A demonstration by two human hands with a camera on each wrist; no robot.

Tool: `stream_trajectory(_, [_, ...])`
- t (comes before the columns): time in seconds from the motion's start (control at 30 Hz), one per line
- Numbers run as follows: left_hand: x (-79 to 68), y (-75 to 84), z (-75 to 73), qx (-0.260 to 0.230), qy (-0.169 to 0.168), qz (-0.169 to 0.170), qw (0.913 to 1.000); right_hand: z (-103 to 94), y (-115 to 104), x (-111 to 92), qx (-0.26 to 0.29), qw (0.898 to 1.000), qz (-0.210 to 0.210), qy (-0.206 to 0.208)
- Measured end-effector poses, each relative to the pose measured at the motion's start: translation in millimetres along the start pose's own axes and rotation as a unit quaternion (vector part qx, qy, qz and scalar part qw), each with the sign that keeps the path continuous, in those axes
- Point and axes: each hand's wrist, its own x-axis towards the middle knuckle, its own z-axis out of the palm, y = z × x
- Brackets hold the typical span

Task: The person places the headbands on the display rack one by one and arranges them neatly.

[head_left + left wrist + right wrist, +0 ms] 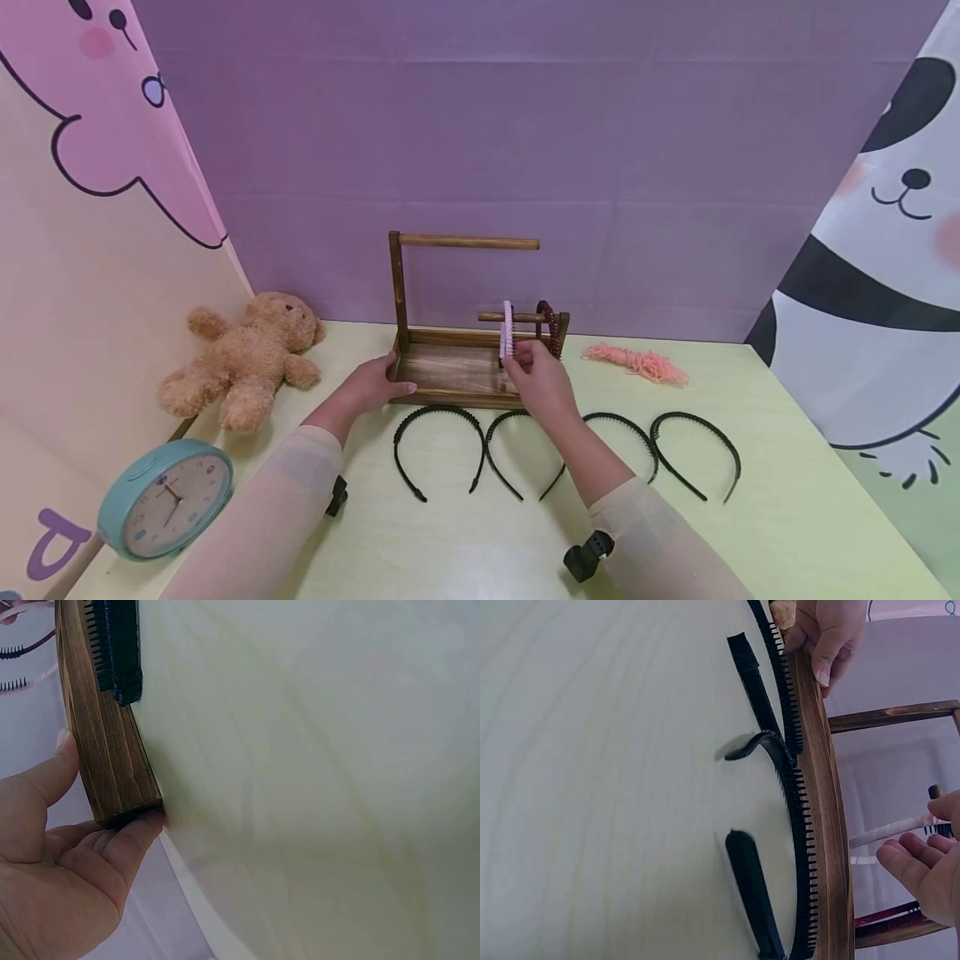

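Observation:
A brown wooden rack (450, 399) with a shallow tray and two horizontal bars stands toward the back of the table. My left hand (369, 388) grips its left end, thumb over the front rim and fingers at the end wall (120, 780). On the low right bar (489, 317) hangs a pale pink toothed headband (507, 329), its lower part pinched by my right hand (545, 385). To its right, a dark red headband (552, 321) hangs on the same bar near the post. In the right wrist view, the pale headband (889, 831) runs to my right fingertips.
Several black toothed headbands (438, 408) lie in a row just in front of the rack, partly under my right forearm. Pink yarn (637, 362) lies to the right. A teddy bear (258, 358) and a teal clock (165, 500) are at left. The tall upper bar (468, 242) extends above the tray.

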Motion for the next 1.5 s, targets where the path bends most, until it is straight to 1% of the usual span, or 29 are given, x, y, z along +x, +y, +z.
stream_trajectory(0.13, [0.8,0.9,-0.2,-0.002,0.001,-0.002,1.0,-2.4,3,-2,-0.009,1.0,0.003,-0.015])
stream_trajectory(0.33, [0.2,0.3,0.3,0.002,0.001,0.0,1.0,-9.4,6,-10,-0.018,0.998,0.005,-0.052])
stream_trajectory(0.53, [-0.2,-0.3,0.0,0.004,0.002,0.0,1.0,-23.2,5,-23,-0.031,0.996,0.0,-0.087])
stream_trajectory(0.7, [0.4,-0.3,0.1,0.005,0.002,0.002,1.0,-37.2,9,-34,-0.066,0.992,-0.01,-0.104])
stream_trajectory(0.93, [0.7,0.3,1.0,0.006,0.0,0.001,1.0,-64.6,21,-46,-0.094,0.989,-0.024,-0.113])
stream_trajectory(1.03, [0.8,-0.8,0.9,0.005,-0.001,0.0,1.0,-78.7,27,-49,-0.108,0.988,-0.027,-0.105])
stream_trajectory(1.1, [1.3,-1.6,1.0,0.005,-0.002,-0.001,1.0,-88.3,33,-50,-0.108,0.989,-0.026,-0.101])
stream_trajectory(1.3, [0.9,-1.7,1.7,0.005,-0.005,-0.003,1.0,-116.7,55,-51,-0.085,0.99,-0.017,-0.107])
stream_trajectory(1.5, [1.1,-2.3,1.8,0.004,-0.007,-0.001,1.0,-141.0,77,-52,-0.121,0.987,0.0,-0.105])
